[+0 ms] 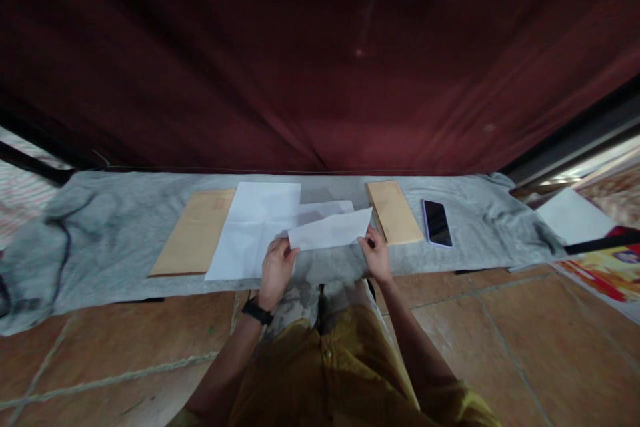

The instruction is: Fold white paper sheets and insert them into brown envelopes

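Forearms (227,357) converging forward, left hand (277,271) and right hand (377,257) apart, fingers (291,254) of both pinched

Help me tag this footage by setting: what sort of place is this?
Possibly a home interior: there's a rumpled grey cloth, what looks like dark red fabric beyond it, and a tiled floor below.

- Phone (437,223): dark screen, pale lilac edge, lying flat.
- Grey cloth (115,233): under the phone, spreading far to its left.
- Maroon fabric (320,93): beyond the phone, creased.
- White flat piece (575,215): right of the phone, well apart.
- Colourful print (607,273): also well right of the phone.
- Tiled floor (110,340): lower than the phone.
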Available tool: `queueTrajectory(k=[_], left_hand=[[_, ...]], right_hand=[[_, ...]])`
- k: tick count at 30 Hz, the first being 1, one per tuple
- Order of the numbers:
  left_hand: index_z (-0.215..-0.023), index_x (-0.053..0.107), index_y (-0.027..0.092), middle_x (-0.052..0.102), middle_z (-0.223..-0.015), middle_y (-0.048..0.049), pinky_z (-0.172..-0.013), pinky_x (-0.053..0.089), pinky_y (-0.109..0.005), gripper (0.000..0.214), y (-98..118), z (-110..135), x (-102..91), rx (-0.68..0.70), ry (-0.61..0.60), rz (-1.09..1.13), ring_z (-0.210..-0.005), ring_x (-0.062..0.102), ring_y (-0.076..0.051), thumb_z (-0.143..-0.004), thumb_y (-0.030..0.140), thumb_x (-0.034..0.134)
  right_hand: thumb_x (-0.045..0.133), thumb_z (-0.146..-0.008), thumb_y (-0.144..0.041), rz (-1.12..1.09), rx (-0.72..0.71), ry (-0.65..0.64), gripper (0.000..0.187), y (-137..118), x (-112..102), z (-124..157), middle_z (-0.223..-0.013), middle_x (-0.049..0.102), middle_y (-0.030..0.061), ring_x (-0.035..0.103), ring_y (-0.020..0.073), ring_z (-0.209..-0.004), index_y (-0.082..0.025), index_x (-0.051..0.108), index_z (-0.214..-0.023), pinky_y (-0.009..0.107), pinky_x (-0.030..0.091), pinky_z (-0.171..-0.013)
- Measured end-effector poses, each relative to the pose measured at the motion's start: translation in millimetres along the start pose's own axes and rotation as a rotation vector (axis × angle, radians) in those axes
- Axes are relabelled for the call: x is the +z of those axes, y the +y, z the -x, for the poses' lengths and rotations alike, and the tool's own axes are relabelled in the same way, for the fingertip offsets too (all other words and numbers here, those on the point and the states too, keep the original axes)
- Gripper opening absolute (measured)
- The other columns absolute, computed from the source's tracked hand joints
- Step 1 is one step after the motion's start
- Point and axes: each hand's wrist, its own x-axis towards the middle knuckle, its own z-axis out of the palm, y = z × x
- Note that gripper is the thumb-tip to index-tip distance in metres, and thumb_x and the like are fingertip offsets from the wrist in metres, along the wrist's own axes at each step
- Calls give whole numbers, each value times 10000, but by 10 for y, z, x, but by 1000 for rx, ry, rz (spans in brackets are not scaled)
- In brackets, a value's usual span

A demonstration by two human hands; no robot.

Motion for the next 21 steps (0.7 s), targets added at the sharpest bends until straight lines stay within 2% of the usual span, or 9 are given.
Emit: queueTrajectory(k=[2,4,6,9,12,15,18,21], left_hand=[[-857,634,215,682,-912,-46,-840,525,-348,20,-30,32,-11,-1,-26,80,-889,638,-212,-848,215,617],[-917,657,207,703,-953,-49,-850,523,-332,119,-65,57,-20,33,-58,155,-919,653,-203,-834,158,587],[-948,669,205,717,-982,-50,-854,518,-316,179,-91,66,-25,53,-87,192,-949,659,-198,-820,128,569],[-901,668,198,717,-907,-45,-777,504,-295,90,-89,40,-20,-10,-94,142,-854,653,-187,-851,209,594],[-802,635,198,673,-757,-13,-677,453,-271,150,-45,-22,-11,-69,-108,57,-706,601,-160,-888,314,593],[-761,603,208,641,-706,11,-642,409,-259,189,13,-78,-11,-106,-115,-8,-668,580,-148,-900,334,578],[-804,597,219,651,-729,15,-651,408,-261,168,66,-102,-12,-140,-105,-45,-692,606,-157,-909,346,570],[-931,614,224,699,-825,-7,-684,435,-271,124,105,-112,-5,-194,-83,-58,-770,660,-181,-911,341,581]], right_hand=[[560,-896,-352,10,-27,-81,269,12,-35,4,-936,740,66,664,224,-885,-180,703,-1044,361,521,-827],[566,-886,-325,77,-77,-157,208,34,-62,10,-966,746,62,664,233,-943,-203,717,-963,387,507,-889],[554,-897,-312,151,-114,-159,194,57,-71,17,-978,743,64,657,235,-975,-211,716,-934,400,488,-930],[538,-932,-367,217,-105,-91,241,69,-46,17,-902,725,67,652,224,-884,-191,702,-913,373,497,-861],[516,-957,-421,277,-90,-36,311,48,1,10,-903,715,75,638,221,-861,-173,698,-1002,363,489,-841],[487,-976,-430,350,-76,0,370,11,46,7,-929,714,82,631,231,-904,-167,673,-1157,376,470,-879],[463,-991,-422,415,-80,20,403,-19,79,13,-945,711,88,622,243,-950,-160,641,-1239,391,442,-914],[446,-1001,-408,480,-89,24,415,-36,103,20,-958,706,90,609,250,-973,-153,616,-1281,401,416,-933]])
